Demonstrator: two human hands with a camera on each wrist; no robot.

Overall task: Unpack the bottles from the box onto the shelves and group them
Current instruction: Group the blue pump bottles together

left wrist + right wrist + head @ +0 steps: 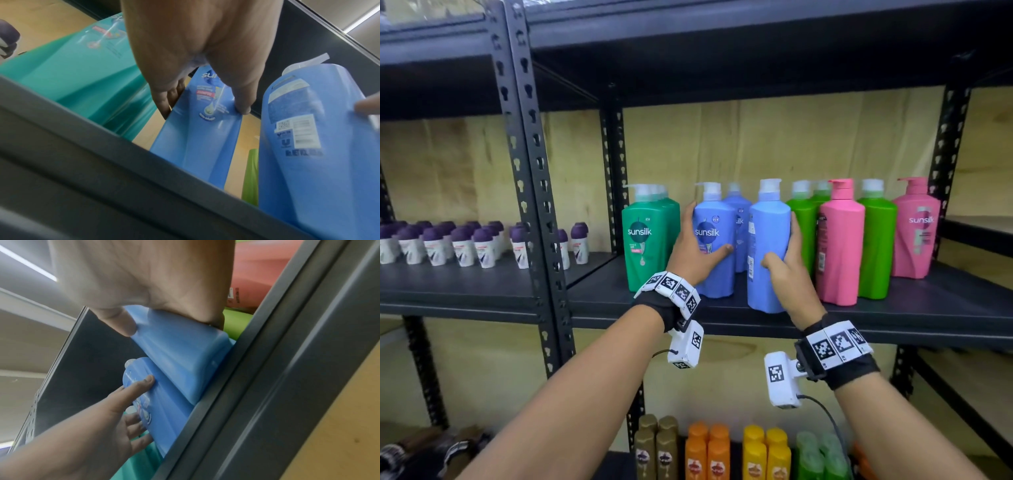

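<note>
On the middle shelf [893,315] stand tall pump bottles. My left hand [697,248] grips a blue Sunsilk bottle [717,270] [197,129] with its label facing me, fingers on its left side and thumb across the front. My right hand [787,267] holds a second blue bottle [765,240] [180,356] [316,146], back label turned left, near the shelf's front edge. A third blue bottle [739,222] stands behind them. The box is not in view.
Dark green bottles [649,240] stand left of the blue ones, light green [876,240] and pink bottles [840,246] to the right. Small purple-capped bottles [462,243] fill the left shelf bay. Gold, orange, yellow and green bottles [719,452] stand on the shelf below. Black slotted uprights [530,171] divide the bays.
</note>
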